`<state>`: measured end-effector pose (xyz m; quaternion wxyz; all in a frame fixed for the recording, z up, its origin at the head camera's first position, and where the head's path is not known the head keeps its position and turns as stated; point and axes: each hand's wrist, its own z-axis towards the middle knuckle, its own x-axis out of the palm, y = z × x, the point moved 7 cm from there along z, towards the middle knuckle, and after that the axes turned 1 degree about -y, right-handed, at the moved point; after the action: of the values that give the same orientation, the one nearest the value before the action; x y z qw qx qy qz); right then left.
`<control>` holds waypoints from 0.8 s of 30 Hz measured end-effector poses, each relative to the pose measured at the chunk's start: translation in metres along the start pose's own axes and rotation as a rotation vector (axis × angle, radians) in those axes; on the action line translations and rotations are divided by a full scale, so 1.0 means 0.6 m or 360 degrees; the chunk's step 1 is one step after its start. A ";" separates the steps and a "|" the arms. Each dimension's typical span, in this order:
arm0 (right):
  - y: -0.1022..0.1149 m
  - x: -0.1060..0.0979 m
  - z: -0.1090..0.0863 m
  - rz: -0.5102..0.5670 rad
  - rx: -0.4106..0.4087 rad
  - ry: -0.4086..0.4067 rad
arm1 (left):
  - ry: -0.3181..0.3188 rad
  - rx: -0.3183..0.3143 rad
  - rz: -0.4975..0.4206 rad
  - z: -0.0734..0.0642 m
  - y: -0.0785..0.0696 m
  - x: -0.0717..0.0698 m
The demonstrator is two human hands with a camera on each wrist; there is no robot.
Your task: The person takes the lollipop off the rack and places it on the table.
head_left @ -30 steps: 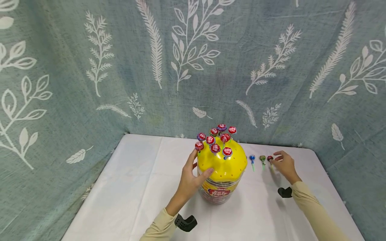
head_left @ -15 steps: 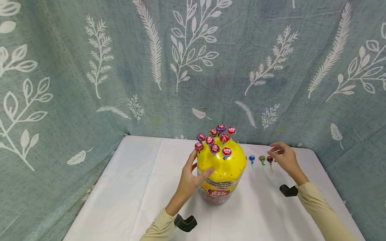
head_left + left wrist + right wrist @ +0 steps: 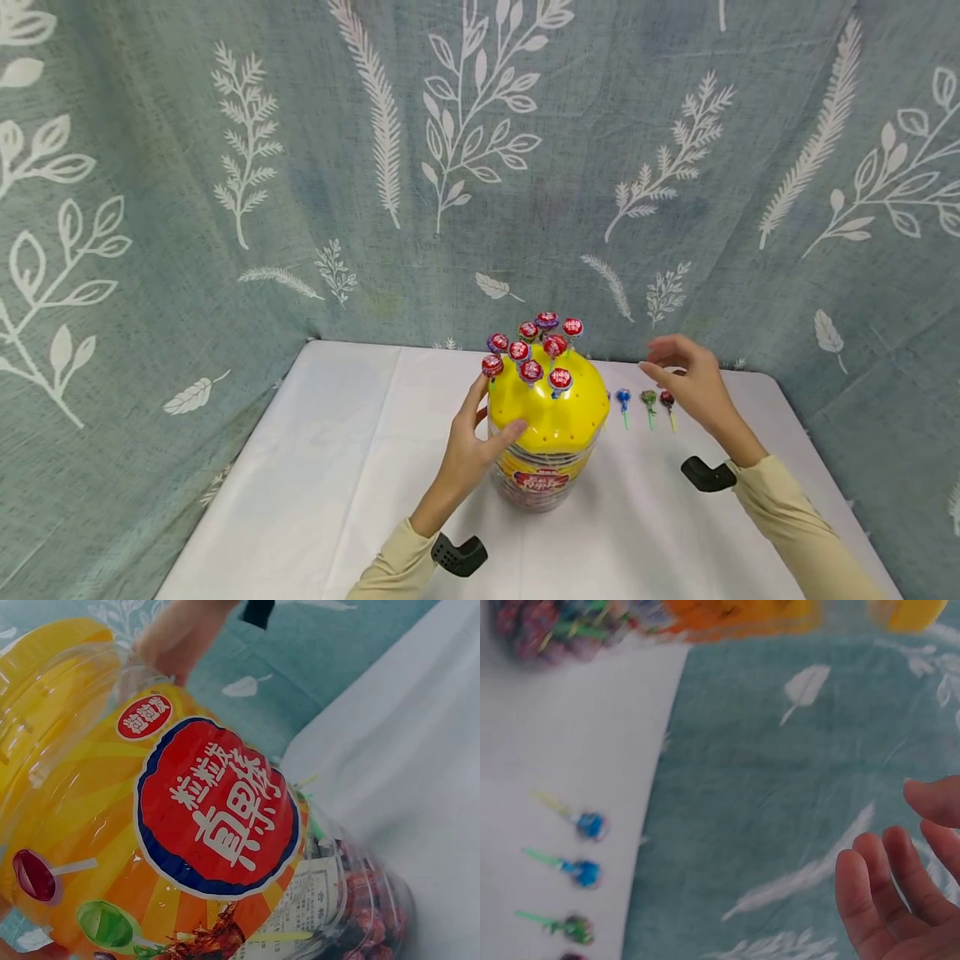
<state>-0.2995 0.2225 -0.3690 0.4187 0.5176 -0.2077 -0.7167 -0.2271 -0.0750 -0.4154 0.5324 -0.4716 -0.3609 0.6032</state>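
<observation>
My left hand [image 3: 467,450] holds the yellow lid [image 3: 547,417] of a large clear candy jar [image 3: 536,492], thumb on top and fingers round its left side. Several lollipops [image 3: 560,380] with red-topped wrappers stand upright in the lid's holes, mostly toward the back and left. Wrapped candies show through the jar's wall [image 3: 367,900]. My right hand [image 3: 693,387] hovers behind and above the loose lollipops, fingers loosely bent with nothing between them. A blue lollipop [image 3: 623,398], a green lollipop [image 3: 648,402] and a dark red lollipop [image 3: 667,403] lie in a row on the table.
The white-covered table [image 3: 360,467] ends at a grey-green leaf-print curtain [image 3: 420,275] behind and at both sides. Another blue lollipop [image 3: 591,825] lies close to the jar, mostly hidden by it in the head view. Each wrist wears a black device [image 3: 459,557].
My right hand has left the dark red lollipop, risen empty and moved left toward the jar. The lollipop stays on the table. My left hand keeps its place on the lid.
</observation>
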 end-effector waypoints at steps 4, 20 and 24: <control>0.029 0.004 0.003 0.0087 -0.0053 0.0024 | -0.0024 0.0032 0.0019 0.000 0.008 -0.001; 0.137 0.025 0.006 0.0335 -0.0149 0.0091 | -0.0054 0.0064 0.0032 -0.004 0.008 -0.003; 0.177 0.028 0.002 0.0397 -0.0200 0.0091 | -0.0061 0.0052 0.0048 -0.005 0.007 -0.004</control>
<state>-0.2614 0.1485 -0.3004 0.5418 0.4808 -0.2131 -0.6557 -0.2255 -0.0781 -0.4200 0.5238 -0.4566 -0.3540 0.6259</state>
